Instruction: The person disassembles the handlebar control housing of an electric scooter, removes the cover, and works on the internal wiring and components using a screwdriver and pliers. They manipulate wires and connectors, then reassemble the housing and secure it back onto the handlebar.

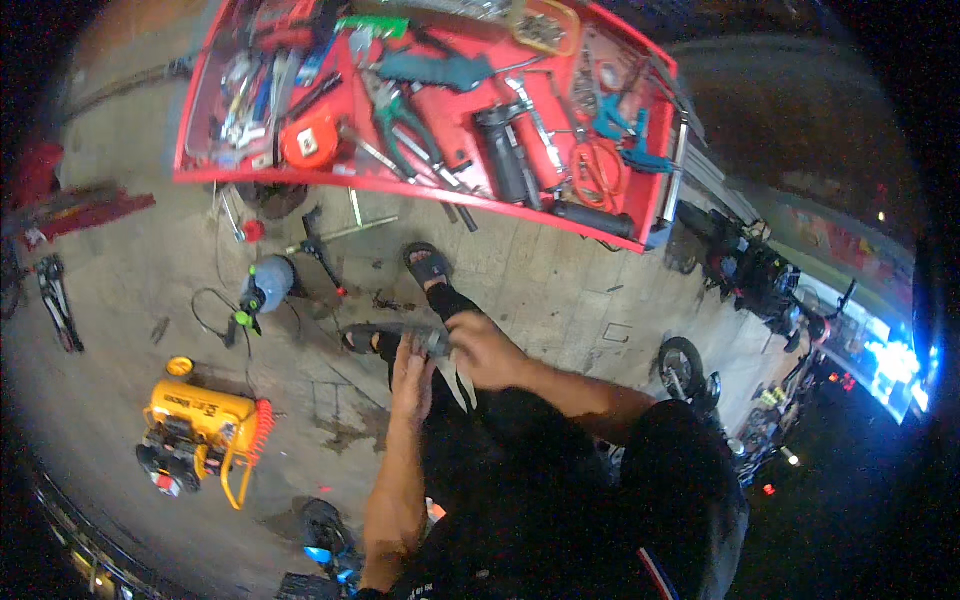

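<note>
My left hand (pixel 411 376) and my right hand (pixel 482 350) come close together in front of my body, above my sandalled feet. Between them sits a small grey thing (pixel 432 344), too blurred to name. Pale, cloth-like strips (pixel 460 384) hang down beside my right hand. The left fingers are pressed together against the grey thing's near side. My right fingers curl closed at the top of the strips, partly smeared by motion.
Ahead stands a red tool tray (pixel 345 180) holding pliers (pixel 405 120), a tape measure (pixel 309 140) and several other tools. A yellow air compressor (pixel 205 415) and a grey spray bottle (pixel 272 280) stand at left. Motorbikes (pixel 755 265) line the right side.
</note>
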`<action>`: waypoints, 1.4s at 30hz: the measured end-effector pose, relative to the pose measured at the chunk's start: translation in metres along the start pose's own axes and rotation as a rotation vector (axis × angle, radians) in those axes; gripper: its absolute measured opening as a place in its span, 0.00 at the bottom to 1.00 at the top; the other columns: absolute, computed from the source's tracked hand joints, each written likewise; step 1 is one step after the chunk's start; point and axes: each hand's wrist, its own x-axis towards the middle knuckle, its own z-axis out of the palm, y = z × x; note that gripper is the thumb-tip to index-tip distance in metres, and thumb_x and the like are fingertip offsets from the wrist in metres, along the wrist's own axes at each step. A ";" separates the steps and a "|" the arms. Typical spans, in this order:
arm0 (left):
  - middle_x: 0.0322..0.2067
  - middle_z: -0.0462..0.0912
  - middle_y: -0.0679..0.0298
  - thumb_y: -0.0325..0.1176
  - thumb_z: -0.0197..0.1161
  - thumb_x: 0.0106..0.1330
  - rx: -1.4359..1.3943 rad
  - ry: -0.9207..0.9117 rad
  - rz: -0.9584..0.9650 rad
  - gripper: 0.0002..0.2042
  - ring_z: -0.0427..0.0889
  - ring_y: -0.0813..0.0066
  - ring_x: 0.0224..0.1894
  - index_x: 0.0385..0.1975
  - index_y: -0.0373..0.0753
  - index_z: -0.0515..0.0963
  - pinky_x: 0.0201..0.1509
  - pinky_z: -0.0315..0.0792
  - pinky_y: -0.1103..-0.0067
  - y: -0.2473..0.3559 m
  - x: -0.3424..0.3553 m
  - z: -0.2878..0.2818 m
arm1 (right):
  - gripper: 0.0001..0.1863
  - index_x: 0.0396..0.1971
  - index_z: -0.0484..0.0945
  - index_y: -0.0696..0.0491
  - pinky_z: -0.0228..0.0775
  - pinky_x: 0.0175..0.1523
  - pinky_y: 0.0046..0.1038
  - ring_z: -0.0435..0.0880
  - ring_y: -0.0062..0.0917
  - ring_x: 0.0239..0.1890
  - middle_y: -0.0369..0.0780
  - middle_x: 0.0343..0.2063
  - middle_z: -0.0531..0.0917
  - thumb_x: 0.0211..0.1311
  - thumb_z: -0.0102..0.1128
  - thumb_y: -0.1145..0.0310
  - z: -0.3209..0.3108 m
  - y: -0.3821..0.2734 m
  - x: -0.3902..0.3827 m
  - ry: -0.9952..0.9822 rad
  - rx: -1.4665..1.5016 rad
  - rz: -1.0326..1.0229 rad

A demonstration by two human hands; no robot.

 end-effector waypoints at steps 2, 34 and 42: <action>0.57 0.69 0.54 0.43 0.60 0.64 -0.029 -0.060 0.043 0.32 0.69 0.63 0.57 0.63 0.34 0.57 0.63 0.62 0.67 0.022 -0.008 0.026 | 0.17 0.41 0.70 0.60 0.55 0.65 0.44 0.63 0.51 0.61 0.55 0.58 0.64 0.51 0.60 0.70 0.006 -0.039 -0.017 -0.002 0.082 -0.098; 0.33 0.80 0.64 0.39 0.62 0.63 0.153 0.770 0.113 0.15 0.80 0.73 0.29 0.44 0.36 0.74 0.29 0.73 0.79 0.008 -0.203 -0.115 | 0.30 0.49 0.69 0.65 0.71 0.49 0.38 0.79 0.45 0.44 0.56 0.39 0.79 0.49 0.59 0.61 -0.303 0.028 0.053 0.215 -0.437 0.405; 0.32 0.78 0.65 0.37 0.64 0.62 0.136 0.750 0.210 0.20 0.74 0.80 0.29 0.50 0.34 0.74 0.31 0.70 0.82 0.001 -0.226 -0.117 | 0.26 0.56 0.66 0.58 0.69 0.40 0.26 0.74 0.23 0.33 0.37 0.35 0.77 0.55 0.55 0.71 -0.272 -0.067 -0.007 0.039 -0.155 0.181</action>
